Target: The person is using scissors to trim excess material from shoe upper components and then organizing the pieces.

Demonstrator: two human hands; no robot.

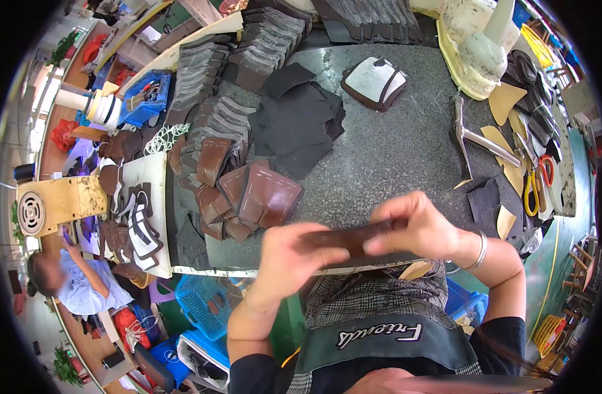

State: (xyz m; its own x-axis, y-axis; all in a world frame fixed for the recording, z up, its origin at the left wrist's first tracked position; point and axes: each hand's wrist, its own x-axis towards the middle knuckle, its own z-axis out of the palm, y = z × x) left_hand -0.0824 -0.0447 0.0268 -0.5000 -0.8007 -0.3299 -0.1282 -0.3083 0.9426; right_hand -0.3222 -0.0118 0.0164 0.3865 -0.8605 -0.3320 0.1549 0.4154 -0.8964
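Observation:
Between both hands, at the near edge of the dark stone-topped table, I hold a dark brown leather piece. My left hand is closed on its left end, thumb on top. My right hand pinches the other end between thumb and fingers, a bangle on its wrist. Just beyond my left hand lies a heap of brown stitched leather pieces. Farther off are a stack of black leather pieces and one brown piece with a white panel.
Rows of grey-brown cut pieces line the table's far left. At right lie a hammer, yellow-handled scissors and tan scraps. A white machine stands far right. Blue baskets sit below. Another person works at left.

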